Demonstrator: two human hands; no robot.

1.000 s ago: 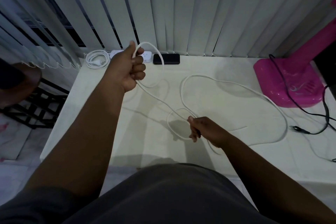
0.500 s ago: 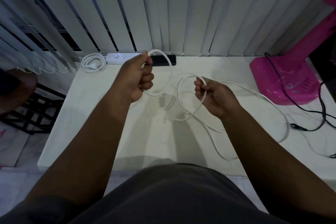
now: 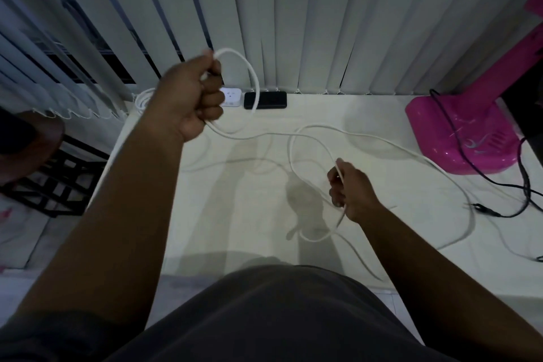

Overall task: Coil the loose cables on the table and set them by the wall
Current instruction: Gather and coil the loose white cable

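A long white cable point(image 3: 379, 139) trails in loose curves over the pale table point(image 3: 241, 214). My left hand point(image 3: 191, 97), raised above the table's far left, is shut on one coiled loop of it that arcs up and to the right. My right hand point(image 3: 349, 188), lower and nearer to me, pinches a further stretch of the same cable, which droops in a loop below the fingers. A small coiled white cable point(image 3: 144, 97) lies by the blinds at the far left, partly hidden behind my left hand.
A white power strip point(image 3: 230, 96) and a black rectangular device point(image 3: 270, 99) lie along the blinds at the back. A pink fan base point(image 3: 458, 132) stands at the right with a black cable point(image 3: 505, 185) running off it. A dark rack point(image 3: 55, 182) stands beyond the table's left edge.
My right hand has slid down and back toward me along the white cable, away from my left hand. My left hand has stayed raised, holding its loop.
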